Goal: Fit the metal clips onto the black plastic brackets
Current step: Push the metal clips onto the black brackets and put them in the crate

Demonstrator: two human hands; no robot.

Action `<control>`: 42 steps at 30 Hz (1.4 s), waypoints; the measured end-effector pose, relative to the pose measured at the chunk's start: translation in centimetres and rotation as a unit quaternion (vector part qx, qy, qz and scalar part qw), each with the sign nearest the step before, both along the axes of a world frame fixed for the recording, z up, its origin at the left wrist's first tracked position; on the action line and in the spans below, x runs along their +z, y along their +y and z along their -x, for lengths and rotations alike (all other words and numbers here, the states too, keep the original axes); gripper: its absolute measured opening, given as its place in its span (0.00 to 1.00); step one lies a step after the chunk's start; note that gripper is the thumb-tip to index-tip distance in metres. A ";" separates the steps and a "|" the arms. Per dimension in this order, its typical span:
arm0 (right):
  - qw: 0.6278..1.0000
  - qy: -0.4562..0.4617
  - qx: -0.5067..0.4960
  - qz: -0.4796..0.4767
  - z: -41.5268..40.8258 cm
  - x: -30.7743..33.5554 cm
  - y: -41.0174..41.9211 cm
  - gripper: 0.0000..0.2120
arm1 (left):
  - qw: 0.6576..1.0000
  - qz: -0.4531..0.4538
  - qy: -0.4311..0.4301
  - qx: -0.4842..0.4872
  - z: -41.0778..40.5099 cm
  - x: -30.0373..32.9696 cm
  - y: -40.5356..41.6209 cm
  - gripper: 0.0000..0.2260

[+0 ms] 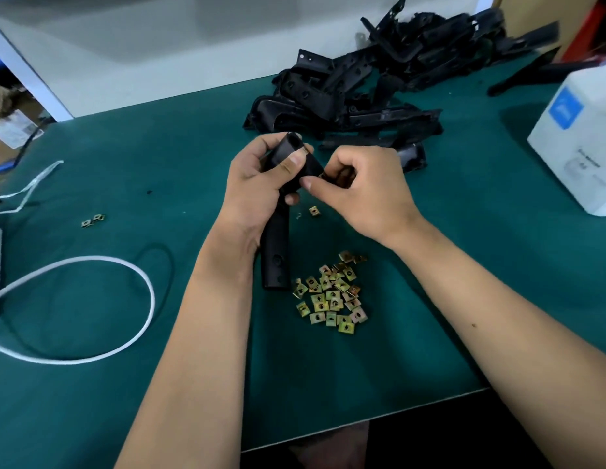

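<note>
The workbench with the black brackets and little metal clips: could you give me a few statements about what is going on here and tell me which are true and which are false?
1. The left hand grips a black bracket. True.
2. The pile of metal clips lies on a red mat. False: it lies on the green mat.
3. The heap of black brackets sits beyond the hands, toward the far edge of the bench. True.
4. The white box stands on the person's left. False: it stands on the right.
5. The right hand lies flat on the mat. False: its fingers are curled at the bracket's upper end, beside the left thumb.
6. A white cord loops on the left. True.
</note>
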State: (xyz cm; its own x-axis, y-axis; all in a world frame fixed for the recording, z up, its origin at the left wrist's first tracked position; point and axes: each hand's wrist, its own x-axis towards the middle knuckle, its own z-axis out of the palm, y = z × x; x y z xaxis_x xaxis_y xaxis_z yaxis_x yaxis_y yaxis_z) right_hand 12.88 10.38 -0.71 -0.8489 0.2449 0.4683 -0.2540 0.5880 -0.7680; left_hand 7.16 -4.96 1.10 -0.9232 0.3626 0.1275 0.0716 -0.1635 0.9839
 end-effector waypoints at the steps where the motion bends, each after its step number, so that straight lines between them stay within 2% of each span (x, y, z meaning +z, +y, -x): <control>1: 1.000 0.002 -0.014 0.005 -1.0 0.4 0.8 0.17 | 1.000 0.002 0.006 -0.015 -0.4 0.3 0.9 0.05; 7: 0.992 0.012 -0.123 0.023 -9.4 2.2 7.9 0.19 | 0.986 0.025 0.067 -0.154 -4.6 3.4 10.0 0.08; 10: 0.980 0.042 -0.186 0.064 -15.2 2.6 12.5 0.12 | 0.964 0.028 0.089 -0.251 -9.0 5.0 17.0 0.08; 14: 0.946 0.141 -0.254 0.142 -24.6 2.1 18.0 0.09 | 0.928 0.025 0.124 -0.349 -17.9 5.2 26.7 0.04; 17: 0.911 0.154 -0.344 0.168 -31.1 -1.3 21.9 0.05 | 0.892 0.092 0.119 -0.426 -24.7 3.1 32.2 0.12; 20: 0.870 0.073 -0.444 0.202 -36.3 -7.2 24.5 0.03 | 0.824 0.221 0.146 -0.502 -29.7 -1.3 35.4 0.25; 23: 0.824 -0.101 -0.525 0.185 -39.8 -14.0 25.6 0.08 | 0.749 0.348 0.146 -0.544 -32.0 -7.8 36.4 0.30; 24: 0.797 -0.190 -0.550 0.161 -40.9 -16.1 25.9 0.12 | 0.730 0.383 0.133 -0.550 -32.6 -9.9 36.6 0.29; 26: 0.734 -0.409 -0.538 0.062 -41.1 -19.7 25.3 0.29 | 0.713 0.433 0.085 -0.545 -32.4 -14.1 35.9 0.28; 27: 0.701 -0.486 -0.522 0.011 -41.1 -21.1 24.9 0.38 | 0.705 0.451 0.062 -0.543 -32.5 -15.9 35.7 0.28; 28: 0.689 -0.527 -0.497 -0.029 -40.8 -22.2 24.4 0.44 | 0.695 0.472 0.049 -0.540 -32.6 -17.4 35.4 0.29; 29: 0.698 -0.545 -0.462 -0.058 -40.7 -23.4 24.0 0.46 | 0.683 0.493 0.045 -0.537 -32.7 -18.8 35.2 0.30; 31: 0.724 -0.573 -0.370 -0.099 -40.5 -25.6 23.2 0.45 | 0.664 0.524 0.056 -0.530 -32.9 -20.8 35.0 0.31; 33: 0.716 -0.613 -0.316 -0.109 -41.0 -27.0 22.5 0.43 | 0.659 0.537 0.068 -0.522 -33.0 -21.8 35.0 0.30; 35: 0.702 -0.625 -0.327 -0.101 -41.9 -27.6 22.3 0.43 | 0.660 0.536 0.086 -0.520 -33.3 -22.2 35.2 0.28; 38: 0.665 -0.643 -0.370 -0.083 -43.7 -27.5 23.1 0.41 | 0.660 0.536 0.111 -0.515 -33.3 -22.1 35.5 0.27; 42: 0.581 -0.703 -0.409 -0.020 -47.1 -26.5 25.3 0.32 | 0.655 0.527 0.115 -0.529 -32.9 -21.7 36.0 0.26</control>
